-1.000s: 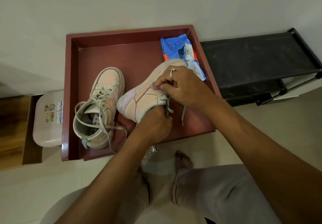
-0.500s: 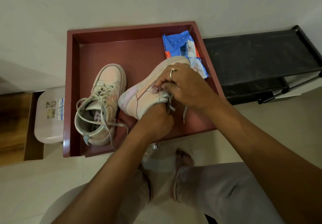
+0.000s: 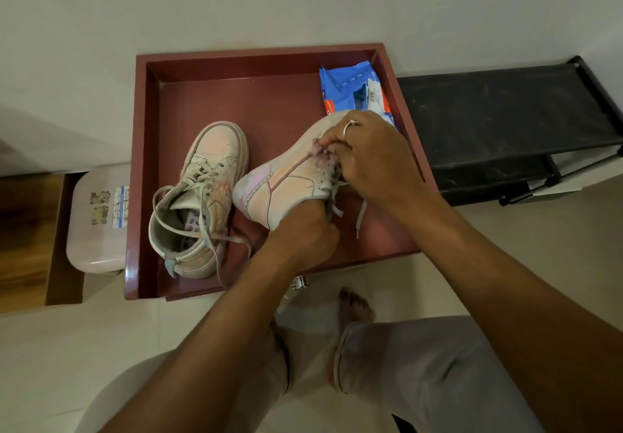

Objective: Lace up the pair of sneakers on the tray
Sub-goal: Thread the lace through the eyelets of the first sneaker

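A dark red tray [image 3: 269,95] lies on the floor against the wall. On its left side a pale pink sneaker [image 3: 202,196] stands upright, laced, with loose lace ends trailing toward me. A second pink sneaker [image 3: 283,183] is tipped on its side in the middle of the tray. My left hand [image 3: 303,233] grips this sneaker from below at its opening. My right hand [image 3: 367,156], with a ring on one finger, pinches the lace at the eyelets on top. Two grey lace ends [image 3: 360,216] hang below the hands.
A blue and white packet [image 3: 350,92] lies in the tray's far right corner. A black low shoe rack [image 3: 505,122] stands right of the tray. A pale plastic box [image 3: 97,223] sits left of it. My knees and bare foot [image 3: 354,304] are just before the tray.
My right hand's fingers have shifted slightly along the eyelets of the tipped sneaker. The left hand keeps its grip. The camera has tilted a little.
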The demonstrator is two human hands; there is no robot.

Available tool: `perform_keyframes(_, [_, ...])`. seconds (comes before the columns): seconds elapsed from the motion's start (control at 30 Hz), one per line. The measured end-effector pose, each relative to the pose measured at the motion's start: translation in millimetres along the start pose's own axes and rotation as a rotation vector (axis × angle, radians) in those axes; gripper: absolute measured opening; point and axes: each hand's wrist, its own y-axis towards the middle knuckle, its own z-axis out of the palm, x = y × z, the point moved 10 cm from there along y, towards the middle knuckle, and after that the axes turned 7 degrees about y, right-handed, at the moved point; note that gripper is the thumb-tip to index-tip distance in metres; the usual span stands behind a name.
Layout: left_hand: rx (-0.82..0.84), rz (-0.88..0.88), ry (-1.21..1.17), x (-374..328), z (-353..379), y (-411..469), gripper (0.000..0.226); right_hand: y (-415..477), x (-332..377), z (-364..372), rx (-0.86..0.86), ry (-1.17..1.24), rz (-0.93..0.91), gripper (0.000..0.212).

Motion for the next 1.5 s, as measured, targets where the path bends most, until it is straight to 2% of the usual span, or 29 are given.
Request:
perform_keyframes(0.13, [0.136, -0.028, 0.115, -2.7, 21.9, -2.0, 0.06, -1.4, -9.5, -11.5, -0.065, -0.018, 0.078, 0.016])
perform_keyframes(0.23, [0.142, -0.061, 0.165, -1.4, 26.8, -0.9, 0.063, 0.3, -20.0, -10.4, -0.027, -0.026, 0.134, 0.018])
perform_keyframes(0.37, [0.191, -0.093, 0.177, -0.4, 28.7, -2.9, 0.046, -7.3, 18.9, 17.0, 0.114, 0.082, -0.024, 0.02])
perform_keyframes(0.5, [0.251, -0.098, 0.205, -4.7, 33.3, -9.0, 0.04, -15.5, 55.5, 47.7, 0.227, -0.041, -0.241, 0.024])
perform_keyframes(0.57, [0.251, -0.094, 0.235, -5.2, 31.5, -8.6, 0.04, -8.7, 48.4, 37.9, 0.213, -0.188, -0.233, 0.022])
perform_keyframes(0.63, [0.204, -0.107, 0.241, -4.2, 24.0, -7.9, 0.039, 1.1, 30.2, 19.9, 0.172, -0.296, -0.146, 0.021])
perform_keyframes(0.7, [0.23, -0.099, 0.252, -4.6, 29.4, -9.2, 0.031, 4.5, 20.3, 17.7, 0.186, -0.33, -0.094, 0.021])
perform_keyframes(0.77, [0.24, -0.087, 0.261, -6.5, 30.8, -13.0, 0.029, -1.2, 33.4, 30.5, 0.234, -0.27, -0.139, 0.02])
perform_keyframes(0.9, [0.27, -0.133, 0.237, -5.8, 30.3, -14.8, 0.034, -17.6, 61.8, 44.4, 0.256, -0.179, -0.226, 0.021])
perform_keyframes(1.0, [0.316, -0.164, 0.29, 0.4, 34.9, -10.9, 0.047, -9.7, 44.4, 24.7, 0.201, -0.255, -0.156, 0.016])
perform_keyframes(1.1, [0.247, -0.147, 0.341, 2.4, 31.9, -5.4, 0.06, -5.0, 22.2, 6.1, 0.135, -0.272, -0.058, 0.014])
perform_keyframes(1.2, [0.31, -0.125, 0.359, -1.8, 38.9, -10.8, 0.051, -14.4, 40.8, 22.9, 0.166, -0.16, -0.124, 0.017])
perform_keyframes(1.33, [0.314, -0.096, 0.358, -4.8, 39.7, -14.3, 0.043, -21.6, 59.2, 41.1, 0.23, -0.094, -0.186, 0.021])
perform_keyframes(1.4, [0.268, -0.109, 0.315, 1.7, 38.4, -10.8, 0.046, -14.3, 44.2, 25.2, 0.184, -0.13, -0.133, 0.019])
perform_keyframes(1.5, [0.224, -0.138, 0.297, 2.7, 29.8, -8.9, 0.067, -7.1, 15.0, 3.7, 0.131, -0.216, -0.014, 0.016])
